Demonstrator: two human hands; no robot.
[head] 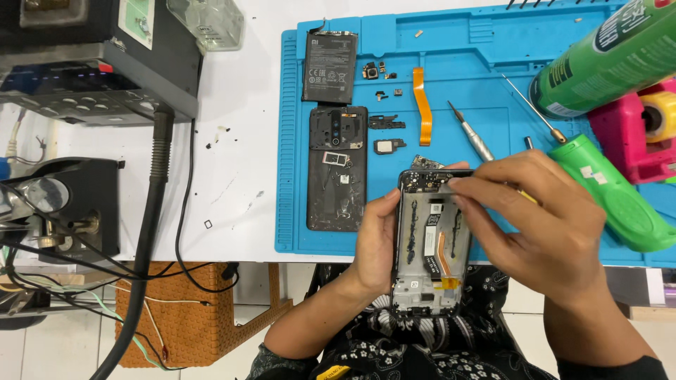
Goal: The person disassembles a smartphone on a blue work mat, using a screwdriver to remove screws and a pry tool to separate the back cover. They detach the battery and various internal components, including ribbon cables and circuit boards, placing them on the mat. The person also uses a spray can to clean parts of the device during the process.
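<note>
An opened phone frame (429, 243) is held upright over the near edge of the blue mat (465, 77) on the desk, gripped along its left side by the left hand (374, 243) with the fingers wrapped round it. The right hand (542, 225) is laid over the frame's top right corner, its fingers pressed together on the edge there. On the mat lie a black back cover (337, 167), a battery (329, 67), an orange flex cable (422, 96) and a screwdriver (470, 130).

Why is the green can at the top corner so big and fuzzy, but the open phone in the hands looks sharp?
In the head view, the green can sits close to the lens, so it looks big, soft and cut off; the opened phone, held by the left hand and touched by the right hand, is evenly lit and sharp.
</note>
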